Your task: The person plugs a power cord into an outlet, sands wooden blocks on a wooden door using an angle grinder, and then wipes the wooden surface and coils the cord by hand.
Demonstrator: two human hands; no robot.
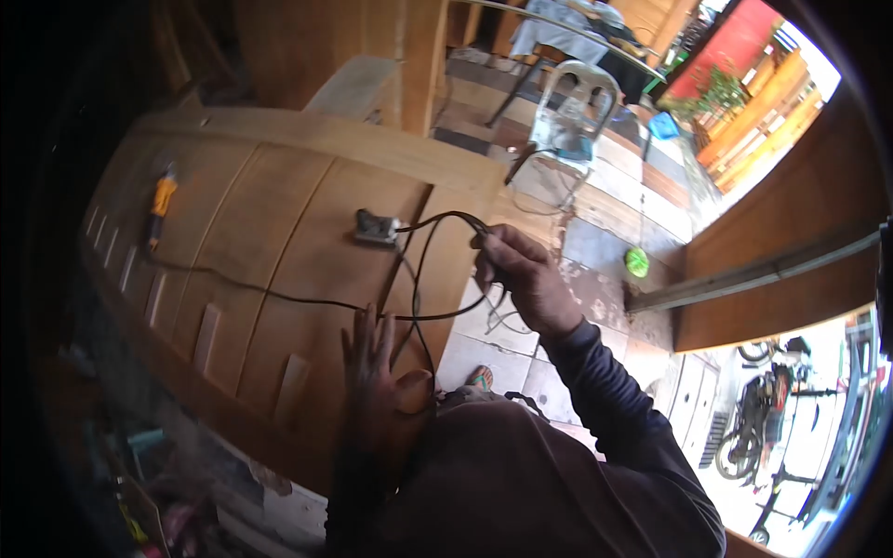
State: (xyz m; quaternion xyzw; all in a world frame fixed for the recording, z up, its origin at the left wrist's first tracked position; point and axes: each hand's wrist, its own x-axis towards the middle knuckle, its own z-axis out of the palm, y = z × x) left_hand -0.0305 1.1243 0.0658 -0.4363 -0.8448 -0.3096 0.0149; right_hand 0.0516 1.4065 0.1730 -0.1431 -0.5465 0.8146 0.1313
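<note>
My right hand [526, 270] is closed on a loop of black cable [437, 219] above the right edge of a wooden panel [219, 279]. From there the cable runs left to a small grey and white box [377, 228] lying on the panel. My left hand [372, 363] hovers at or rests on the panel's near side, fingers spread, beside crossing strands of the cable; contact with them cannot be made out. An orange and black tool [162, 206] lies at the panel's far left, with a cable leading from it across the boards.
Several short wooden strips [206, 338] lie along the panel's near left side. Beyond it stand a plastic chair [575, 112] and a cloth-covered table [567, 28] on a tiled floor. A green object [637, 261] lies on the floor; a motorcycle [755, 418] stands at right.
</note>
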